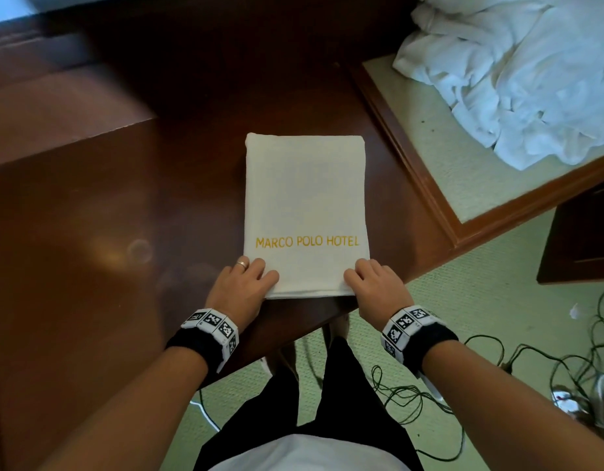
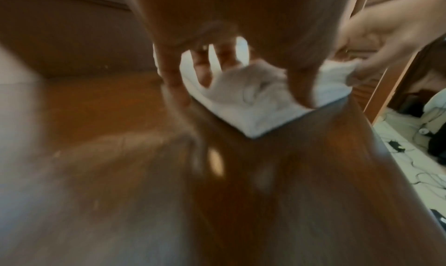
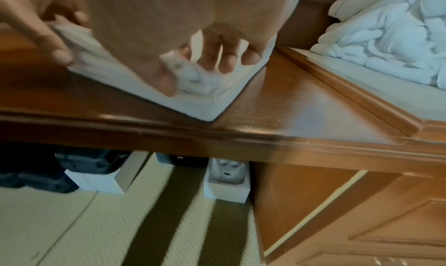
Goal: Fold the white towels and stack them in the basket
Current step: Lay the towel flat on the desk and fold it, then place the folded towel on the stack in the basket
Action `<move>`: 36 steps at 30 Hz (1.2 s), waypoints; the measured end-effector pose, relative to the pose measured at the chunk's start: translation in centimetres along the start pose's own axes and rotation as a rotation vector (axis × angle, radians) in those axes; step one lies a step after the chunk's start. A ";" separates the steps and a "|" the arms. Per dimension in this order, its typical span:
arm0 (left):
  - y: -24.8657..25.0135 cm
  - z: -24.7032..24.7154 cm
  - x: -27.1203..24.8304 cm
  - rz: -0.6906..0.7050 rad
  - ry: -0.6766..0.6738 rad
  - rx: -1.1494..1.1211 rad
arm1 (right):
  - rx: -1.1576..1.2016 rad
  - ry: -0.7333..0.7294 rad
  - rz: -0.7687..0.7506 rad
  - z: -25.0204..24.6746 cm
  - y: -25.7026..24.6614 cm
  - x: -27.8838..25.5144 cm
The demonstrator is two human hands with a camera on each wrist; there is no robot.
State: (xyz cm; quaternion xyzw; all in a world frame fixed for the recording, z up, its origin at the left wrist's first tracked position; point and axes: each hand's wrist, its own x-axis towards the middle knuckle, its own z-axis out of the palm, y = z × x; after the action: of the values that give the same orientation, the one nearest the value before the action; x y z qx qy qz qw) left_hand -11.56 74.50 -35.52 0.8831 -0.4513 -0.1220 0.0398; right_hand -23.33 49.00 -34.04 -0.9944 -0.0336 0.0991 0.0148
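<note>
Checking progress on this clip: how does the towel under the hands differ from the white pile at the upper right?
The folded towel is a flat, neat rectangle; the white pile is crumpled and loose. The folded towel shows gold MARCO POLO HOTEL lettering; no lettering is visible on the pile. The left hand and right hand pinch the folded towel's near corners; nothing touches the pile. Both are white cloth.

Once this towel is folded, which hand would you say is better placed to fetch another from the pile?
Right. The right hand grips the folded towel at its near right corner, and the pile lies on that side; the left hand would have to cross over.
</note>
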 end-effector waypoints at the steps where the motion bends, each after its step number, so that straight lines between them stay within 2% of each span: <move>1: 0.1 -0.2 0.1 -0.006 -0.040 -0.003 | -0.012 -0.033 -0.004 0.1 -0.1 -0.2; 4: -0.4 -1.6 1.0 0.014 -0.091 0.017 | 0.025 -0.057 0.023 -1.0 0.1 0.0; 5: -0.7 -2.2 1.6 0.006 -0.049 0.006 | 0.077 0.000 0.038 -1.5 0.2 0.5; 7: -1.1 -3.4 3.2 -0.020 0.142 -0.074 | 0.176 0.164 0.080 -2.5 0.2 2.1; 9: -1.4 -3.4 4.8 -0.054 0.278 -0.075 | 0.159 0.233 0.123 -2.7 -0.2 4.3; 10: -1.4 -3.1 5.4 -0.074 0.253 -0.044 | 0.130 0.191 0.143 -2.4 -0.6 5.4; 13: -1.3 -1.3 5.7 -0.107 -0.002 0.013 | 0.109 -0.056 0.210 -0.4 -0.7 6.9; 15: -1.7 -0.3 5.0 -0.147 -0.075 0.007 | 0.125 -0.147 0.249 1.1 0.4 6.3; 18: -3.0 -0.8 4.6 -0.263 -0.056 -0.005 | 0.120 -0.118 0.296 0.9 2.1 5.5; 20: -4.1 -2.4 5.7 -0.338 -0.031 -0.016 | 0.114 -0.007 0.267 -0.4 3.0 6.2; 21: -4.7 -3.2 6.8 -0.341 -0.006 -0.016 | 0.111 0.072 0.215 -1.0 3.5 7.0; 23: -5.5 -4.6 9.5 -0.261 0.029 0.028 | 0.086 0.200 0.105 -2.1 4.1 9.6; 25: -5.8 -5.6 12.5 -0.163 -0.019 0.097 | 0.062 0.182 0.041 -3.2 4.2 12.6; 27: -6.1 -5.5 14.2 -0.139 -0.126 0.147 | 0.033 0.051 0.028 -3.5 4.6 14.9; 29: -6.6 -5.0 14.5 -0.214 -0.202 0.143 | 0.010 -0.096 0.068 -3.1 6.0 15.9; 31: -6.6 -4.6 13.7 -0.347 -0.214 0.055 | 0.016 -0.157 0.142 -2.9 7.9 15.4; 34: -5.9 -4.8 11.9 -0.555 -0.199 -0.090 | 0.036 -0.094 0.269 -3.8 9.0 13.4; 36: -5.1 -5.0 10.7 -0.634 -0.142 -0.151 | 0.139 -0.079 0.371 -4.5 8.2 12.0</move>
State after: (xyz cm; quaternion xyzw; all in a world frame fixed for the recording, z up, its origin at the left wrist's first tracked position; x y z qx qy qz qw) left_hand -0.23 68.66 -33.51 0.9634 -0.1455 -0.2225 0.0337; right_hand -10.16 41.60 -32.32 -0.9755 0.1564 0.1412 0.0634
